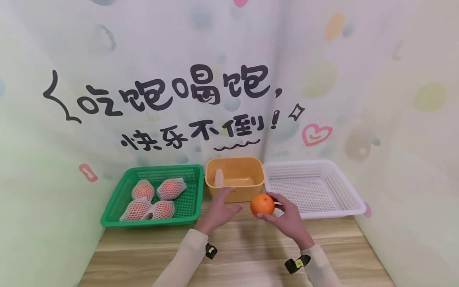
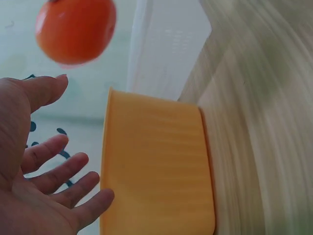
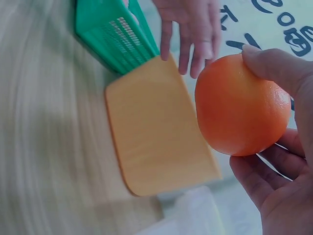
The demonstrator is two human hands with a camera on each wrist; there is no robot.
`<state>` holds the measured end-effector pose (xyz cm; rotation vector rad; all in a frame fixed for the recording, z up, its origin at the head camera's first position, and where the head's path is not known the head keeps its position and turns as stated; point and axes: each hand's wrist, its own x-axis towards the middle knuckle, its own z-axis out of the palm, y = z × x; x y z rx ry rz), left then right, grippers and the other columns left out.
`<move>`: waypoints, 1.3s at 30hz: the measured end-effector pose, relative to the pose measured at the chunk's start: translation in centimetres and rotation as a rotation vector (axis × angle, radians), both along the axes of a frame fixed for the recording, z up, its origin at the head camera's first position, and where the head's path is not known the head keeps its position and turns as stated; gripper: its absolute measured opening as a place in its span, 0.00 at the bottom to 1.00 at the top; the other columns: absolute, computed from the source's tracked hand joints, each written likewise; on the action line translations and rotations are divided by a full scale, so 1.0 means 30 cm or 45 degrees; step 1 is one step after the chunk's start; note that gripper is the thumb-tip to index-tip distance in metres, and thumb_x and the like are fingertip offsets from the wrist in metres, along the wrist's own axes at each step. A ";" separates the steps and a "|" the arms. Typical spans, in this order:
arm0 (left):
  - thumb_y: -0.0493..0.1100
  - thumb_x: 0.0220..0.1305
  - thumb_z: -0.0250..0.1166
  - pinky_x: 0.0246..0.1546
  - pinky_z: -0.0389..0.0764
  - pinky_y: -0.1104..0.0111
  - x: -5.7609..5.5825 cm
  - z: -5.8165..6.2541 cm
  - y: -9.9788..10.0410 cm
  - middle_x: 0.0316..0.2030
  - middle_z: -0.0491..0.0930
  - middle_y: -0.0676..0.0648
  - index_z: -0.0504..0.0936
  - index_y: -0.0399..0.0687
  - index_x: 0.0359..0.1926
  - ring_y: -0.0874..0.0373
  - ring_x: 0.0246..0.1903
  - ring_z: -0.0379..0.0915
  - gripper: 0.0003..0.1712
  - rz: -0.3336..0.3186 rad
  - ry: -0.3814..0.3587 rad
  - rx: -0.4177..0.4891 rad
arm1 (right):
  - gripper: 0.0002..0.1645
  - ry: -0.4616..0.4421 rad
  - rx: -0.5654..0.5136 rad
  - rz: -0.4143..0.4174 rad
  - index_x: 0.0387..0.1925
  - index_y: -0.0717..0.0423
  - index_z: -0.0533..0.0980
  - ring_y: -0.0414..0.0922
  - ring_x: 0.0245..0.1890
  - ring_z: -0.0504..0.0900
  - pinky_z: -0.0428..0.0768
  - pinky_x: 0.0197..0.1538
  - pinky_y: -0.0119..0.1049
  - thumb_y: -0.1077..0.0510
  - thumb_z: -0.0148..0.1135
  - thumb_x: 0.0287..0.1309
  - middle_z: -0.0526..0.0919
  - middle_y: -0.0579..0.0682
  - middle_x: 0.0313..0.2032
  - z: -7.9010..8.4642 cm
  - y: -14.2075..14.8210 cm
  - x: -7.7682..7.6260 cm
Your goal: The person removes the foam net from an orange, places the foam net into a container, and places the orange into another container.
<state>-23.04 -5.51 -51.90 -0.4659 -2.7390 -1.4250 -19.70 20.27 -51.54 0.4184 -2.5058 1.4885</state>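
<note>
An orange (image 1: 262, 204) is gripped between the thumb and fingers of my right hand (image 1: 288, 217), held up in front of the yellow bin's right corner. My left hand (image 1: 220, 211), its fingers spread and holding nothing, hovers by the front of the yellow bin (image 1: 236, 194). The left wrist view shows the left palm (image 2: 29, 205) beside the bin, apart from the orange (image 2: 76, 32). Inside the bin, a pale foam net sleeve (image 1: 218, 178) leans on the left side.
To the left stands a green basket (image 1: 186, 217) with several net-wrapped fruits (image 1: 163, 209). A white basket (image 1: 315, 195) stands right of the bin. All rest on a wood-grain table (image 1: 236, 259) against a printed wall covering (image 1: 229, 48).
</note>
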 end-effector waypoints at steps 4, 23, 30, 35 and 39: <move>0.52 0.63 0.73 0.70 0.71 0.47 0.015 -0.029 0.051 0.67 0.73 0.45 0.74 0.48 0.67 0.46 0.68 0.67 0.35 -0.080 0.066 -0.007 | 0.45 -0.024 0.016 -0.040 0.65 0.48 0.77 0.46 0.56 0.81 0.83 0.60 0.47 0.44 0.83 0.45 0.84 0.47 0.59 0.047 0.036 -0.023; 0.48 0.62 0.75 0.69 0.74 0.61 0.051 -0.096 0.331 0.63 0.77 0.48 0.79 0.48 0.62 0.54 0.65 0.70 0.29 -0.256 0.282 -0.167 | 0.50 -0.221 0.162 -0.161 0.71 0.52 0.70 0.59 0.57 0.82 0.85 0.56 0.51 0.37 0.77 0.52 0.80 0.59 0.63 0.115 0.188 -0.223; 0.42 0.62 0.74 0.69 0.73 0.66 0.045 -0.111 0.381 0.58 0.80 0.50 0.84 0.47 0.55 0.55 0.64 0.73 0.20 -0.274 0.421 -0.305 | 0.49 -0.271 0.152 -0.162 0.71 0.55 0.70 0.59 0.56 0.82 0.86 0.55 0.50 0.38 0.77 0.53 0.79 0.61 0.62 0.077 0.211 -0.266; 0.39 0.63 0.72 0.67 0.74 0.70 0.036 -0.124 0.398 0.56 0.81 0.49 0.86 0.47 0.53 0.56 0.62 0.75 0.17 -0.305 0.506 -0.388 | 0.50 -0.305 0.169 -0.170 0.71 0.55 0.70 0.58 0.56 0.82 0.85 0.54 0.49 0.37 0.76 0.53 0.78 0.60 0.64 0.057 0.228 -0.297; 0.38 0.62 0.72 0.65 0.74 0.72 0.021 -0.133 0.413 0.53 0.82 0.51 0.87 0.48 0.50 0.59 0.59 0.75 0.14 -0.331 0.604 -0.402 | 0.50 -0.331 0.189 -0.180 0.71 0.56 0.68 0.59 0.59 0.80 0.85 0.55 0.49 0.37 0.75 0.54 0.77 0.61 0.65 0.053 0.241 -0.329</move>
